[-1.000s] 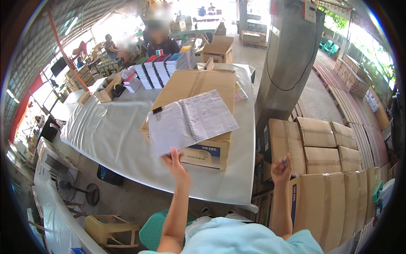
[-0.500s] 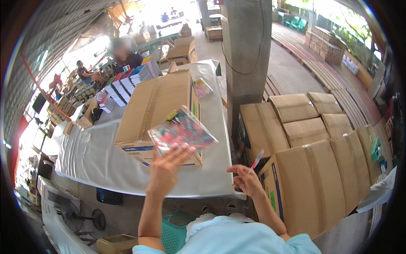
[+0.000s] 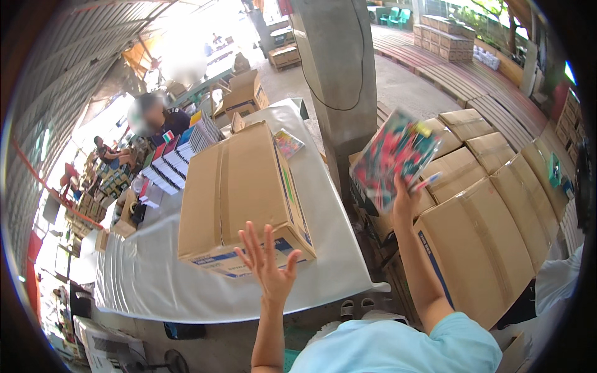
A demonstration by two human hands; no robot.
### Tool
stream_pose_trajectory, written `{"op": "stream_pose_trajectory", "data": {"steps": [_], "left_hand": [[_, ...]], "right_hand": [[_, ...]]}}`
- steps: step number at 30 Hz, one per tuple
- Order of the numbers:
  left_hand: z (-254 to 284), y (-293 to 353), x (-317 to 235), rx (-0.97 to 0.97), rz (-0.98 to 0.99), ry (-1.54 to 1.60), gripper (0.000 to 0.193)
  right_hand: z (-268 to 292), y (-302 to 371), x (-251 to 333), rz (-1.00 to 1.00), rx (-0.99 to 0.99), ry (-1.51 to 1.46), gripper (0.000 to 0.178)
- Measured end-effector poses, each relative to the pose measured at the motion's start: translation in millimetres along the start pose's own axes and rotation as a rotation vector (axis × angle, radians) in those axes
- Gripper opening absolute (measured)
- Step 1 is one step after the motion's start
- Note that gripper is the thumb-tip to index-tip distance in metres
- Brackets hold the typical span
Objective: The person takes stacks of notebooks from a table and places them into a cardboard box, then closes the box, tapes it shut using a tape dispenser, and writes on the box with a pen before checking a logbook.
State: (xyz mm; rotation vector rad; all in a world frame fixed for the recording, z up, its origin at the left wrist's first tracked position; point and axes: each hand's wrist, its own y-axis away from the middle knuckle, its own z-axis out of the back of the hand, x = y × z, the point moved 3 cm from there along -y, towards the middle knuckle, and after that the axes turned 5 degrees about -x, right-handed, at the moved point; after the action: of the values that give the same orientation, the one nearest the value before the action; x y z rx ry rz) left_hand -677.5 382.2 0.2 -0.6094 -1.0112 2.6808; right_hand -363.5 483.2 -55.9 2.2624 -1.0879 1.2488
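Note:
My right hand (image 3: 407,200) grips a flat, shiny packet (image 3: 398,152) with a red, pink and dark green pattern and a yellow patch at one corner. It is raised beside the concrete post, over the stacked cartons on the right. A slim pen (image 3: 426,181) with a pinkish-red part sticks out from the same hand. Fingers spread and holding nothing, my left hand (image 3: 268,264) is in front of a taped brown carton (image 3: 239,186) on the table. Whether it touches the carton's near edge I cannot tell. Behind that carton lies a similar colourful packet (image 3: 288,143).
Several closed cartons (image 3: 479,242) are stacked on my right, close to my right arm. A concrete post (image 3: 336,68) rises beyond the silver-covered table (image 3: 336,261). Stacks of books (image 3: 177,158) stand at the far left, where a person (image 3: 174,119) sits behind them.
The packet has passed from my left hand to my right and swung over to the right-hand cartons. My left hand is now empty, its fingers spread. The view has shifted.

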Motion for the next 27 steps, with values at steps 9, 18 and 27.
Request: {"op": "stream_pose_trajectory", "data": {"steps": [9,18,27], "left_hand": [[-56,-15,80,-0.368,-0.129,-0.329,0.049],[-69,-15,94,-0.48,-0.186,-0.334,0.056],[-38,-44,34,-0.371,0.123,0.199,0.057]], "right_hand": [[-208,-107,-102,0.364,0.069,-0.096,0.041],[-251,-123,-279,-0.088,0.341,0.848,0.027],[32,71,-149,-0.884,0.378,0.342,0.045]]}}
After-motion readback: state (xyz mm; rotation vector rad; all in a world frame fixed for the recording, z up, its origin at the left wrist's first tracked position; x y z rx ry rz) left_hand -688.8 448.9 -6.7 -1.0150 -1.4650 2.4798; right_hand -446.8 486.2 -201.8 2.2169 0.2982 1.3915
